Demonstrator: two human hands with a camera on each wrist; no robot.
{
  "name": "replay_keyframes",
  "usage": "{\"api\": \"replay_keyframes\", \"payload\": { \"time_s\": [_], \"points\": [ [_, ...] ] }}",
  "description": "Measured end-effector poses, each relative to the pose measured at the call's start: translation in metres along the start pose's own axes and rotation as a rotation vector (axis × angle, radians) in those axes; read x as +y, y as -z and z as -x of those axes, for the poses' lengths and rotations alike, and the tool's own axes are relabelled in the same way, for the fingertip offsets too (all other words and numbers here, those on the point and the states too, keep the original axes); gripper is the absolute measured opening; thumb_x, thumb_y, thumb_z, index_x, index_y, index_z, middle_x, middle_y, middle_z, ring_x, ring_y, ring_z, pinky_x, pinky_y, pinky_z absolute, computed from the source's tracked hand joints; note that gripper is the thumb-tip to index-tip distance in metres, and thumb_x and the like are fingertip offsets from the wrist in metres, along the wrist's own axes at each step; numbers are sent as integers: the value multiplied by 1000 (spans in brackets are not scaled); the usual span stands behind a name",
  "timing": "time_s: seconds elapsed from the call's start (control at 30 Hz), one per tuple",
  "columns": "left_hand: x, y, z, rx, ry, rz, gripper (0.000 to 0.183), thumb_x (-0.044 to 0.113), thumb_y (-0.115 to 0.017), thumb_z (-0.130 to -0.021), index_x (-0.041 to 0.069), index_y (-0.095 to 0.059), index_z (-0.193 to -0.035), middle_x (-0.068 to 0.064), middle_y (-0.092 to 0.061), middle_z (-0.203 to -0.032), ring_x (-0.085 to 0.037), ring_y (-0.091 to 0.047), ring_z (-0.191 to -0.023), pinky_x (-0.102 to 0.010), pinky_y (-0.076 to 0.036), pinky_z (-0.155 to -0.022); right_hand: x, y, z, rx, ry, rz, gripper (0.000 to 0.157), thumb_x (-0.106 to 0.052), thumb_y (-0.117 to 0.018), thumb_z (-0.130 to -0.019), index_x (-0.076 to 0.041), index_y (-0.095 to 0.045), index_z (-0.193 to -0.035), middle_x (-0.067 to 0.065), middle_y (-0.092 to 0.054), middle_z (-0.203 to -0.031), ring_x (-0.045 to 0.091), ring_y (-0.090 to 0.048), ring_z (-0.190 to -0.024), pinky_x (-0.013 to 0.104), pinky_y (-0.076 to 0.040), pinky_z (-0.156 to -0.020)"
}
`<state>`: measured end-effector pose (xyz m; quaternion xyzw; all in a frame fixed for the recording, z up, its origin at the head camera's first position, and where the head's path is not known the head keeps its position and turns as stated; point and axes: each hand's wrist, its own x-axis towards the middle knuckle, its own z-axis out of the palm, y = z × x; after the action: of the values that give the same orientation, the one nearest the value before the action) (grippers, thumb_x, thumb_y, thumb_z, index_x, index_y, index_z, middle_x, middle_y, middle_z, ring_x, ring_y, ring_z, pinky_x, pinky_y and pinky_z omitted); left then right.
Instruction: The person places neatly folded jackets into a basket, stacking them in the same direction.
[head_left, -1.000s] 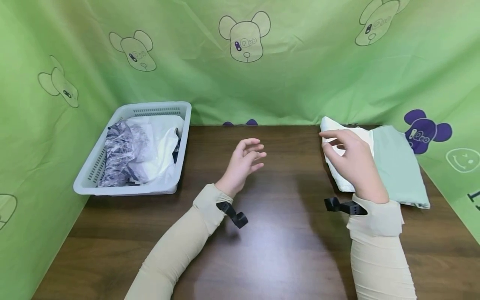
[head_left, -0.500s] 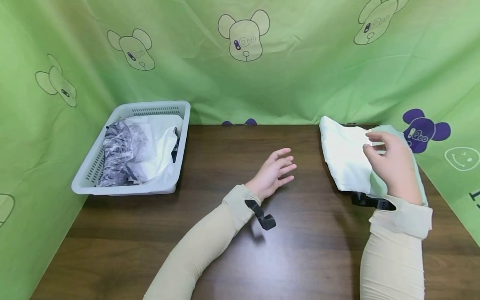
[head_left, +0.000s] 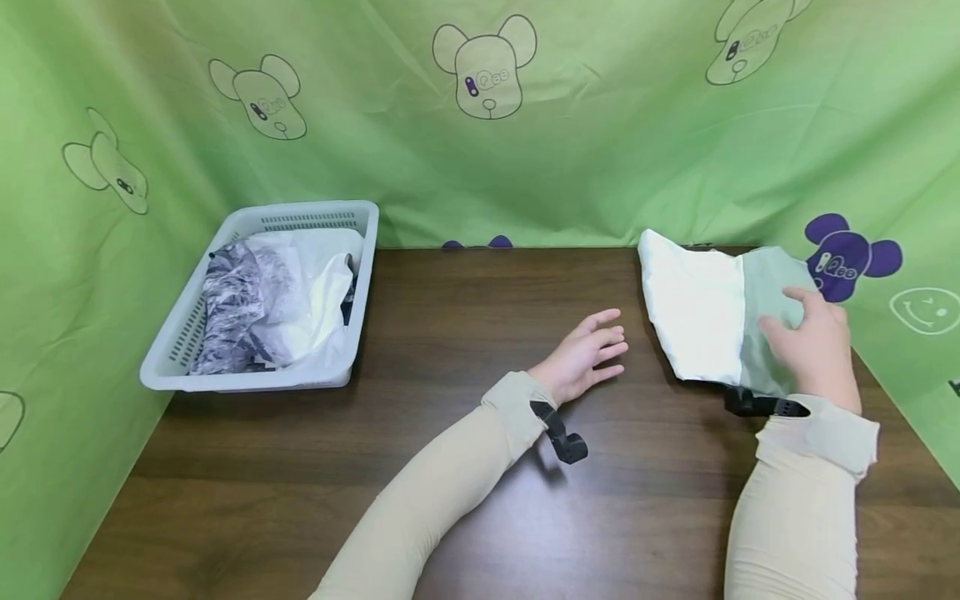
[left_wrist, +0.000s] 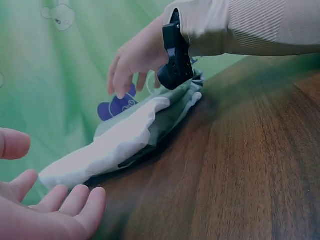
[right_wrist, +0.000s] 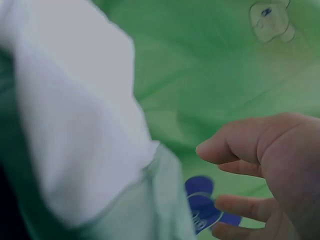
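Observation:
A folded cloth bundle (head_left: 693, 312) lies at the right back of the table, white on its left part and pale green on its right. My right hand (head_left: 813, 350) hovers over the pale green part, thumb and fingers apart and loosely bent. In the right wrist view the cloth (right_wrist: 85, 110) fills the left side, with a gap between it and the fingers of that hand (right_wrist: 285, 175). My left hand (head_left: 588, 354) is held left of the bundle, fingers spread. In the left wrist view its fingertips overlap the near end of the white cloth (left_wrist: 115, 145). Neither hand holds anything.
A pale plastic basket (head_left: 352, 333) stands at the left back, holding crumpled clear and white plastic packages (head_left: 236, 308). Brown wooden tabletop (head_left: 480, 333) lies between basket and cloth. A green printed curtain (head_left: 570, 167) encloses the back and both sides.
Both hands have moved right. The right hand has passed from over the white part to over the pale green part; the left has come closer to the bundle, fingers spreading. The cloth stays put.

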<state>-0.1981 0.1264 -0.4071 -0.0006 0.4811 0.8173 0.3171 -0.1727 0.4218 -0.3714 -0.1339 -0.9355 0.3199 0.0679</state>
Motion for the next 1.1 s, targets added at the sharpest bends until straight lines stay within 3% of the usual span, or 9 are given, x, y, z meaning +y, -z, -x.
{"api": "replay_keyframes", "payload": {
  "time_s": [0.13,0.33,0.63,0.87,1.1],
  "points": [
    [-3,-4,-5,-29,6,9,55,9,-49,-103,15,-39,-156,-14,-36,-159,-33,-38,-144,-53,-34,-115,13,-5,-2,-7,-63,-18,74,-32,-46,-102,3,-14,-159,45,-8,-156,66,-5,-140,75,-13,-111],
    [-4,-3,-10,-43,10,17,56,9,-47,-104,16,-35,-158,-13,-29,-163,-32,-33,-147,-52,-29,-118,21,-10,-6,-45,-120,-25,94,-47,-53,-99,-3,2,-161,43,3,-157,72,-3,-135,81,-15,-104],
    [-10,2,-14,-41,0,7,57,7,-46,-103,15,-34,-159,-14,-27,-164,-31,-34,-146,-51,-28,-118,28,-8,-5,-145,-102,88,111,-53,-63,-93,8,6,-157,46,-2,-155,79,-7,-128,83,-16,-99],
    [-12,5,-17,-32,-17,2,63,2,-51,-98,16,-36,-158,-13,-25,-164,-31,-35,-145,-49,-29,-118,22,-6,-7,-316,-61,151,116,-58,-63,-92,12,6,-154,47,0,-153,82,-2,-125,86,-8,-97],
    [-15,5,-18,4,-50,-46,64,1,-53,-96,17,-39,-156,-13,-26,-163,-26,-37,-142,-46,-32,-116,-2,-13,-7,-477,-28,224,121,-61,-66,-90,13,7,-153,50,-6,-150,78,-13,-125,83,-21,-97]
  ]
}}
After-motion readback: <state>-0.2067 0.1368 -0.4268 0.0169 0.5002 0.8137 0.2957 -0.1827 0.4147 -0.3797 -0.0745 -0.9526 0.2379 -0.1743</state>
